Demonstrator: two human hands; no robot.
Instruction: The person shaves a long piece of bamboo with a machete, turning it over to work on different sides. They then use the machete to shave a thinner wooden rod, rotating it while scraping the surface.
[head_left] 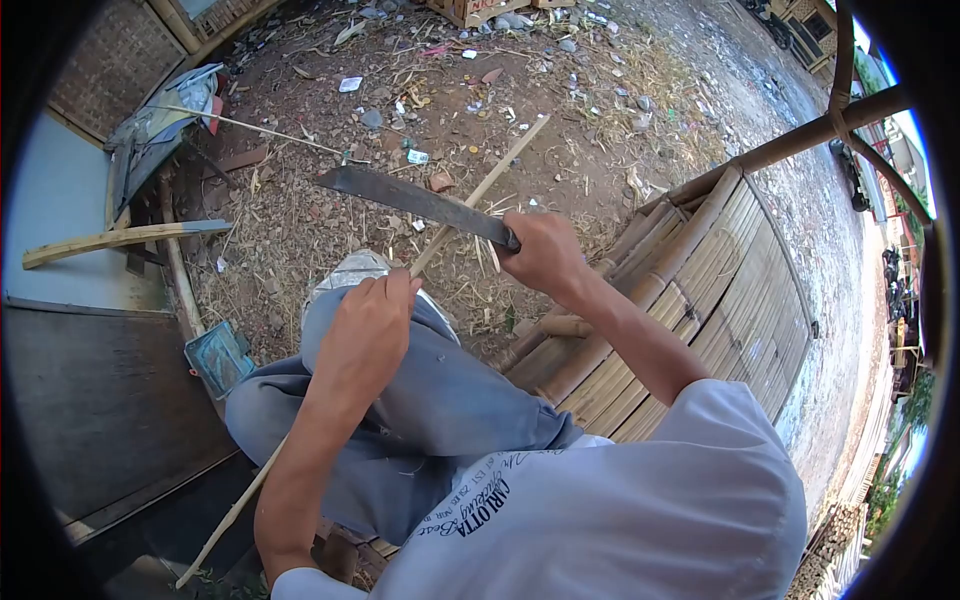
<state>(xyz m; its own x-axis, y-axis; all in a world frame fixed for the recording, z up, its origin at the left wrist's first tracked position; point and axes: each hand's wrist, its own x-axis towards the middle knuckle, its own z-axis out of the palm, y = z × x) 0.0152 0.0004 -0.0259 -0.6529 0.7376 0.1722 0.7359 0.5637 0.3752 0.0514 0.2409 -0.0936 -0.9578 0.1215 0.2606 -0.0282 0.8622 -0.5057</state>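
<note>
Over knee (440, 325), strip (500, 172) in left fingers (392, 288), blade (405, 196) across

The white shirt (600, 500) bore the word "CARLOTTA" in dark capitals, seen upside down, and the script beside it was illegible

- Two hands: one left hand (368, 335), one right hand (540, 252).
- One long knife (400, 196).
- One thin bamboo strip (510, 161).
- One slatted bamboo bench (720, 280).
- One split bamboo plank (120, 240).
- One small blue-green tin (218, 355).
- One pale stick (270, 131) on the dirt.
</note>
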